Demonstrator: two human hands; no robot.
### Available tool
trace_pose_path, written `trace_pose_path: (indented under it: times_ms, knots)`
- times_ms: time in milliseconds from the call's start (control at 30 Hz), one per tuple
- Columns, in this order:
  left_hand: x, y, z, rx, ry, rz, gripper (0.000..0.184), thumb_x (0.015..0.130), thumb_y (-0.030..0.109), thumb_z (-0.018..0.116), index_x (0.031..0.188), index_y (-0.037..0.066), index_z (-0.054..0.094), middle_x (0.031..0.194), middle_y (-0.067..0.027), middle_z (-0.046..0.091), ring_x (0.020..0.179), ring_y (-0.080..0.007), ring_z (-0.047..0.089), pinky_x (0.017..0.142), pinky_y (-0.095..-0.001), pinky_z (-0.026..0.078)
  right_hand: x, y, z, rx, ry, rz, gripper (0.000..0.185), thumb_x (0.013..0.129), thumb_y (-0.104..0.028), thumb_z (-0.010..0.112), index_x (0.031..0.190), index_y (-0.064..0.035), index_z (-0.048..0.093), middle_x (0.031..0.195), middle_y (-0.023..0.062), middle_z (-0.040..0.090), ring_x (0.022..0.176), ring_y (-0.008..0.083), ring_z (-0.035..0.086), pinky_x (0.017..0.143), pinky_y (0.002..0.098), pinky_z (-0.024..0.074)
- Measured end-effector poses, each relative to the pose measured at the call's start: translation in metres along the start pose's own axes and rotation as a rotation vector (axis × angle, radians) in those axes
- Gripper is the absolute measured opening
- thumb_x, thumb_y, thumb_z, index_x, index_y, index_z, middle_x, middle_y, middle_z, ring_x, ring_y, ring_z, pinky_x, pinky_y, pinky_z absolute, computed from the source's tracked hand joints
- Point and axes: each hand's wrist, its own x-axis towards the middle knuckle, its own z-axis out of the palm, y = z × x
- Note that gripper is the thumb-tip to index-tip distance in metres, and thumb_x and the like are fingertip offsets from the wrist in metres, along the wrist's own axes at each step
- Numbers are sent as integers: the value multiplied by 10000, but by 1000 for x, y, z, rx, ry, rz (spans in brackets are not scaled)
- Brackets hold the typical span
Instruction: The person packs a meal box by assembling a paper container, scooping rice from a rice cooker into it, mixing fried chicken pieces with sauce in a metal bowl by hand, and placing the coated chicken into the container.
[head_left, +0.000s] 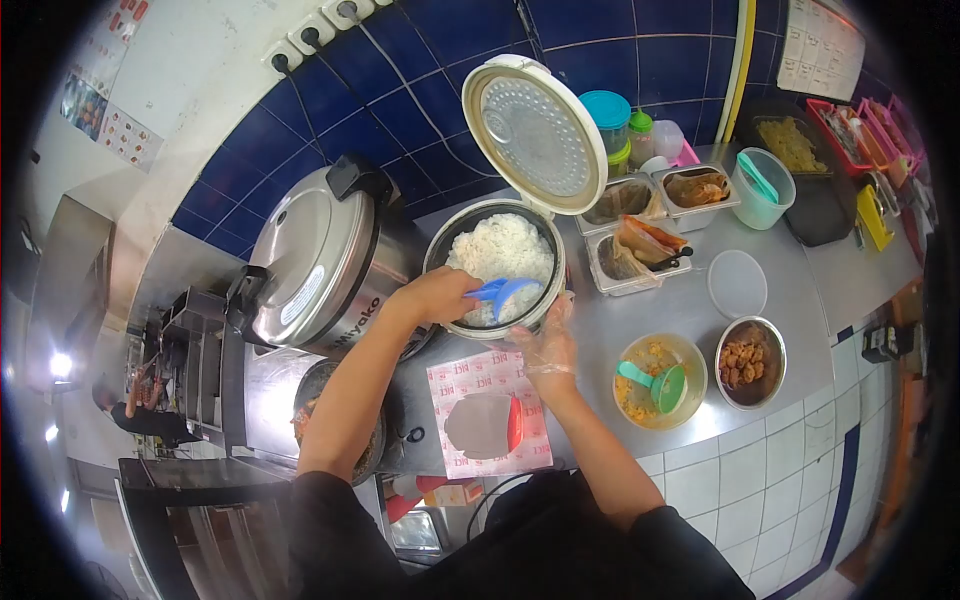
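My left hand is closed around the handle of a blue rice scoop, whose bowl rests in the white rice inside an open rice cooker. My right hand, in a clear plastic glove, lies against the cooker's near right side with its fingers spread. Below the cooker, a pink-and-white printed paper is spread on the steel counter, bearing a greyish sheet with a red edge. The cooker's white lid stands raised.
A large steel rice cooker stands at left, beside a dark pan. To the right are steel food pans, a tub with a green scoop, a bowl of brown pieces and a round lid. Someone in black stands far left.
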Motion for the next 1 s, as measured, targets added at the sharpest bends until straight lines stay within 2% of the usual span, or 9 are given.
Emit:
trace_pose_path:
  times_ms: [67,167,333,433,500,633,733,867,1000]
  knots:
    - [3,-7,4,-101,-10,-18,247,907,241,651,1071,69,718,918,-228,714,926,-408,688,826,-485,520,-6,-2,-4,38,6,-6,971,886,-381,745,1546,98,218,1568,360,303,1434,464,379,1173,423,341]
    - [0,-21,4,-54,11,45,358,917,223,657,1247,90,690,978,-231,724,921,-383,703,843,-450,525,4,-6,0,28,19,-29,964,886,-371,749,1546,96,222,1566,353,317,1431,460,387,1172,425,343]
    - [6,-36,15,-222,-34,10,374,915,240,678,1254,85,696,1016,-194,744,905,-294,706,849,-412,520,2,3,2,100,37,-60,988,868,-353,774,1539,113,218,1575,352,307,1463,439,355,1191,417,316]
    - [14,-52,19,-368,-59,12,367,928,271,679,1255,108,715,857,-97,704,775,-199,646,708,-360,504,2,1,2,66,67,-82,915,856,-175,782,1555,46,235,1593,279,327,1444,389,403,1170,381,345]
    - [16,-55,17,-450,-160,-136,357,954,273,679,1263,98,712,761,-8,635,660,-102,545,612,-298,454,4,-1,0,24,38,-46,926,866,-230,777,1555,53,228,1606,291,295,1450,405,387,1177,392,336]
    - [12,-59,17,-635,-214,-176,352,987,260,660,1291,86,696,691,53,497,586,-51,431,500,-238,341,-3,1,-13,-42,-7,-43,949,883,-353,754,1560,54,228,1619,305,251,1454,435,364,1183,424,326]
    - [-3,-72,21,-822,-188,-211,340,1005,239,644,1297,68,685,681,53,482,560,-42,404,467,-219,297,-35,-13,-45,-170,56,-236,961,882,-418,732,1554,71,248,1518,354,390,1400,463,425,1147,454,373]
    - [-29,-71,23,-1075,-46,-249,334,1017,236,636,1295,56,675,691,48,486,533,-40,371,445,-215,261,-84,-21,-74,-169,-636,-411,740,912,-383,691,1493,-10,424,1250,259,642,1151,412,635,964,492,520]
    - [-46,-64,39,-1228,117,-255,330,1022,241,632,1284,43,664,714,37,499,525,-37,373,434,-214,254,-120,-34,-67,-593,-949,-457,405,939,-281,610,1275,-55,618,1106,183,704,1022,341,704,843,435,578]
